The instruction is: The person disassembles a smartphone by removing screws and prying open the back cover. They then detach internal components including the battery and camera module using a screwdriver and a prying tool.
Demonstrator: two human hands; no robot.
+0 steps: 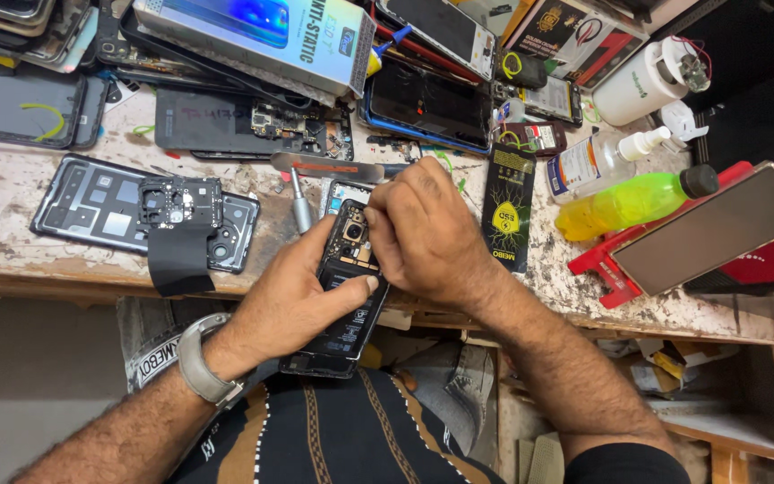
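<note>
Nearest to the person, the left hand (302,291) is closed around an opened phone (344,287) with its back cover off, holding it at the edge of the workbench (11,242), while the right hand (423,233) is curled on the upper part near the camera, fingertips pinched together; I cannot tell if it has a small part or tool. The inside and battery already show, so I judge the opening is done and inner work is left. Further away lie a screwdriver (300,208), a removed back cover (136,211), a green bottle (633,199) and many other phones (427,103).
</note>
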